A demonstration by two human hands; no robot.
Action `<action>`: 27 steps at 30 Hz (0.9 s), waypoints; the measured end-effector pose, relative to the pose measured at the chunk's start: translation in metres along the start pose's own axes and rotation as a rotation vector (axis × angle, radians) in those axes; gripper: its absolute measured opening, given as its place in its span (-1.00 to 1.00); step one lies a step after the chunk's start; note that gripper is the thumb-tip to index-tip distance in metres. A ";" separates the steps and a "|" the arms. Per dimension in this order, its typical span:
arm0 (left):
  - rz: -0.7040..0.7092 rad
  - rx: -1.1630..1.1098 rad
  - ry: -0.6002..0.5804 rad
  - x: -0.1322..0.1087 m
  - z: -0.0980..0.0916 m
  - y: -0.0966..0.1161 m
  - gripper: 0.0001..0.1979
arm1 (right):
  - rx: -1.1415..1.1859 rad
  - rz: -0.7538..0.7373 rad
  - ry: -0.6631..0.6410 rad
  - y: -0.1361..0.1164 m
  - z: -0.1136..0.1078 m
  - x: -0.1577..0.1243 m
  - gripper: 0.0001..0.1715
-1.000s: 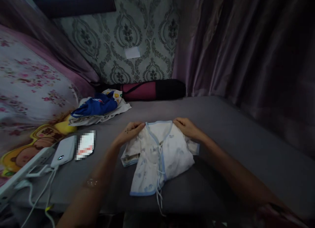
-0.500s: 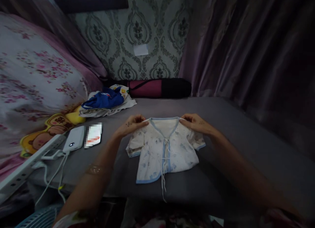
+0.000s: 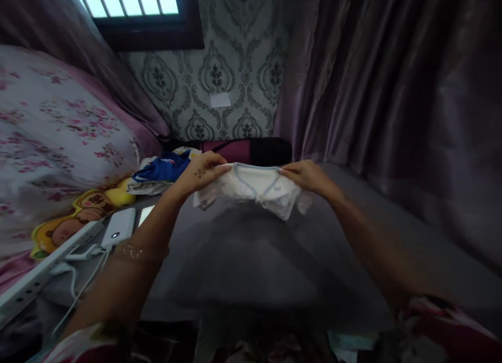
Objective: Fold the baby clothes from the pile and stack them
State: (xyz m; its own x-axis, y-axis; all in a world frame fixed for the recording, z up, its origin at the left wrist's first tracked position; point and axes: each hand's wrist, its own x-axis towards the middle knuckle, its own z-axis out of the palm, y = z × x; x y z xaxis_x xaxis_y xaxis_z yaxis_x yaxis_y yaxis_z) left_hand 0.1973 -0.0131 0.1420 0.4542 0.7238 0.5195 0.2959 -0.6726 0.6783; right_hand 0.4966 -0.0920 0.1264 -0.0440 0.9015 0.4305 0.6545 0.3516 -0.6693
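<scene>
A small white baby shirt [image 3: 254, 188] with pale blue trim hangs in the air above the grey surface [image 3: 251, 258], stretched between my two hands. My left hand [image 3: 202, 172] pinches the shirt's left shoulder, fingers closed on the cloth. Gripping the right shoulder in the same way is my right hand [image 3: 304, 174]. The shirt's lower part is swung up and away from me, and its front ties are hidden.
A pile of clothes with a blue garment [image 3: 160, 167] lies at the back left. A pink and black roll [image 3: 247, 149] rests against the patterned wall. A white power bank [image 3: 117, 228], a phone and a power strip [image 3: 35, 279] with cables sit at the left, beside a floral pillow [image 3: 58, 143]. Curtains hang on the right.
Both hands have lifted the baby shirt off the grey surface, where it lay flat, and raised it away from me. The view has tilted up, showing a window.
</scene>
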 end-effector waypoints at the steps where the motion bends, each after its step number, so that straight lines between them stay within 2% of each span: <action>1: 0.004 0.005 0.024 0.001 0.000 0.000 -0.60 | 0.008 -0.016 0.025 0.000 0.000 0.002 -0.51; 3: -0.023 -0.043 0.040 0.003 -0.001 -0.005 -0.57 | 0.036 -0.038 0.057 0.000 -0.003 0.005 -0.49; 6: -0.086 -0.096 -0.022 0.006 -0.002 -0.014 -0.52 | 0.017 -0.035 0.027 0.000 -0.008 0.009 -0.48; 11: -0.114 -0.060 -0.067 0.017 0.001 -0.028 -0.51 | 0.029 0.014 -0.006 0.010 -0.011 0.015 -0.47; 12: -0.101 -0.037 -0.045 0.019 0.003 -0.029 -0.52 | 0.008 0.014 -0.005 0.013 -0.010 0.016 -0.49; 15: -0.040 0.043 0.141 0.027 0.009 -0.033 -0.55 | -0.027 -0.010 0.060 0.021 -0.009 0.023 -0.54; 17: 0.005 0.117 0.218 0.032 0.012 -0.036 -0.59 | -0.070 -0.044 0.094 0.023 -0.008 0.029 -0.56; 23: 0.137 0.244 0.311 0.034 0.018 -0.039 -0.68 | -0.241 -0.162 0.284 0.017 -0.004 0.031 -0.64; 27: 0.232 0.338 0.333 0.014 0.018 -0.024 -0.72 | -0.274 -0.155 0.264 0.006 -0.006 0.011 -0.62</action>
State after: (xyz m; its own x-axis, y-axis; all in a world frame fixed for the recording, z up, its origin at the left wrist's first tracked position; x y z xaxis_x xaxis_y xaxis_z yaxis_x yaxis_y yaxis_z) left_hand 0.2119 0.0099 0.1238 0.2645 0.5231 0.8102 0.4990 -0.7931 0.3492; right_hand 0.5048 -0.0819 0.1305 0.0143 0.7351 0.6779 0.8336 0.3656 -0.4140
